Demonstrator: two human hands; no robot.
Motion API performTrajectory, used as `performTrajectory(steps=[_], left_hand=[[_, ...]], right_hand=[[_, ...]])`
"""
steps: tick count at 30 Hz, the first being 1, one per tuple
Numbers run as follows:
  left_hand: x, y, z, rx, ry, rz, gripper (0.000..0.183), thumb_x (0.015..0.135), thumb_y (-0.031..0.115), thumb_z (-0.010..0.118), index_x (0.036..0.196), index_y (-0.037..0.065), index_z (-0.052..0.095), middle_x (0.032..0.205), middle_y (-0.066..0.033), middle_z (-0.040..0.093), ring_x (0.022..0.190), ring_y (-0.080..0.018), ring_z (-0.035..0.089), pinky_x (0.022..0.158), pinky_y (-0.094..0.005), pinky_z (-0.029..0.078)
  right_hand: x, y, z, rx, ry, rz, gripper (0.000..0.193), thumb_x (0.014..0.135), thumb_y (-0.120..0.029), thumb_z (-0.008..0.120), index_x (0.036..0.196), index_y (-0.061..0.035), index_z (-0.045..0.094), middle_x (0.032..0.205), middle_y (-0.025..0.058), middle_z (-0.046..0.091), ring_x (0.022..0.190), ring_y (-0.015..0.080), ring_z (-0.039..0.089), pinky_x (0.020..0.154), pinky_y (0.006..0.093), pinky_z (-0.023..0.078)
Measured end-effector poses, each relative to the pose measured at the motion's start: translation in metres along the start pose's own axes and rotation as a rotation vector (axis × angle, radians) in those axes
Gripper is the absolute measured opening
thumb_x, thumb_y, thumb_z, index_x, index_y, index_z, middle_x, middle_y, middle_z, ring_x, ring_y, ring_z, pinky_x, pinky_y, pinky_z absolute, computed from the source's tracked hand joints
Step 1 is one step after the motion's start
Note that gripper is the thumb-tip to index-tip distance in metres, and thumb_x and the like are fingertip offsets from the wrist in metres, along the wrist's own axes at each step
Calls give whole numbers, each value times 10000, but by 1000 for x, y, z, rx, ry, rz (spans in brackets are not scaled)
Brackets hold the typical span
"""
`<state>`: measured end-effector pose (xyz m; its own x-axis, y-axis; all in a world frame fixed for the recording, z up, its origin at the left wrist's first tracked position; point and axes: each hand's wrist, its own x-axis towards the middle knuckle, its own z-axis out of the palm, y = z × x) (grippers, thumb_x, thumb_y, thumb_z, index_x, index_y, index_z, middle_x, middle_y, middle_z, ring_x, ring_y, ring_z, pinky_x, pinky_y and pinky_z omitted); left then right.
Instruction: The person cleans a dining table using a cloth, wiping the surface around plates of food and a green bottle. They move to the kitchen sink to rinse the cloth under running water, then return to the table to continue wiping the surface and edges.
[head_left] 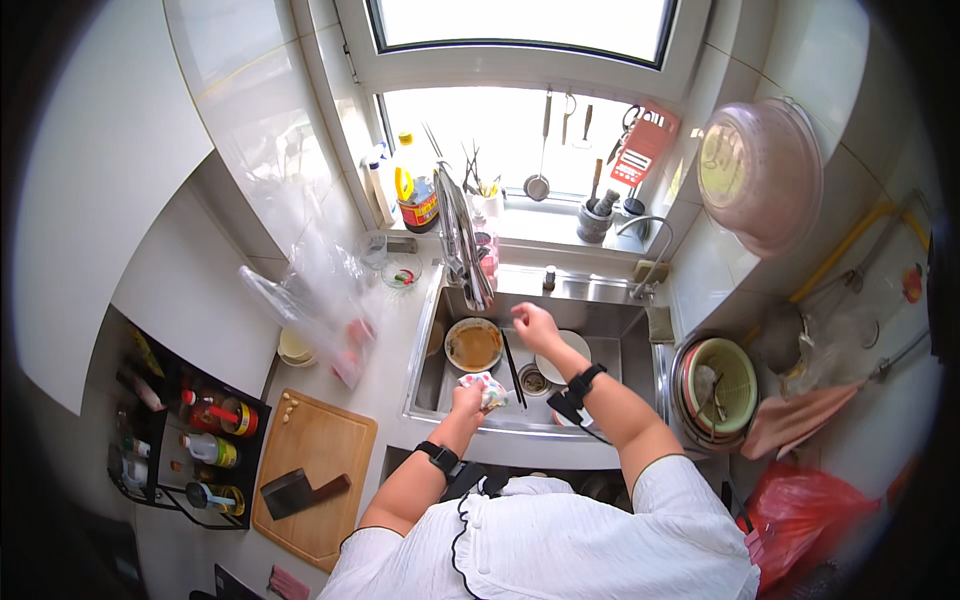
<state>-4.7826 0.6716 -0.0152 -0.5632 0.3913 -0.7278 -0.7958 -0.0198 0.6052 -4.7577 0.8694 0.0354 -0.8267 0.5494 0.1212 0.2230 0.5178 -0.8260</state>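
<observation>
My left hand (466,401) is closed around a white cloth with coloured spots (486,390), over the near left part of the steel sink (640,345). My right hand (536,327) hovers above the sink's middle, its fingers curled; whatever they may hold is hidden. Just beyond the cloth, a bowl of brown liquid (473,345) stands in the sink. Dark chopsticks (513,368) lean between that bowl and the drain strainer (533,381). Partly covered by my right forearm is a white dish (572,349).
A cleaver (290,494) lies on a wooden cutting board (335,440) to the left. Upright metal lids (460,240) rise behind the sink's left side. The faucet (655,245) curves over its far right corner, and stacked basins with a green colander (725,370) stand at the right.
</observation>
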Motion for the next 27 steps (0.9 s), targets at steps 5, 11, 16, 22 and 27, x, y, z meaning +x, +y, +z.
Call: performTrajectory(steps=[5, 11, 16, 22, 27], left_hand=[[49, 15, 28, -27, -31, -33, 345, 867, 1, 406, 1197, 80, 465, 1078, -142, 602, 911, -326, 650, 676, -507, 558], [66, 41, 49, 50, -12, -142, 291, 944, 114, 350, 1221, 186, 401, 1135, -94, 560, 939, -312, 626, 709, -518, 537], [95, 36, 56, 86, -33, -168, 280, 968, 193, 343, 1246, 174, 364, 1169, -104, 524, 998, -336, 596, 774, -573, 505], [114, 23, 62, 92, -70, -208, 282, 962, 192, 342, 1240, 147, 367, 1176, -117, 513, 1021, -362, 579, 780, -597, 498], [121, 19, 67, 89, -77, -217, 270, 977, 209, 339, 1230, 128, 391, 1165, -132, 524, 1002, -360, 592, 773, -602, 507]], right_hand=[[118, -32, -7, -272, 21, -175, 356, 822, -90, 527, 1177, -64, 550, 931, 198, 629, 880, 352, 613, 768, 430, 482], [171, -37, 8, -400, -155, -50, 298, 850, -127, 512, 1140, -55, 520, 1010, 194, 598, 950, 376, 585, 809, 453, 469], [179, -26, 14, -499, -91, -194, 188, 854, -93, 459, 1031, -73, 516, 892, 178, 618, 857, 386, 613, 706, 463, 492], [166, -35, 16, -479, -111, -140, 195, 862, -92, 441, 1041, -67, 513, 906, 180, 618, 868, 386, 611, 714, 469, 488], [160, -22, 22, -430, -58, -196, 208, 865, -91, 439, 1068, -72, 476, 915, 190, 617, 821, 404, 614, 685, 488, 487]])
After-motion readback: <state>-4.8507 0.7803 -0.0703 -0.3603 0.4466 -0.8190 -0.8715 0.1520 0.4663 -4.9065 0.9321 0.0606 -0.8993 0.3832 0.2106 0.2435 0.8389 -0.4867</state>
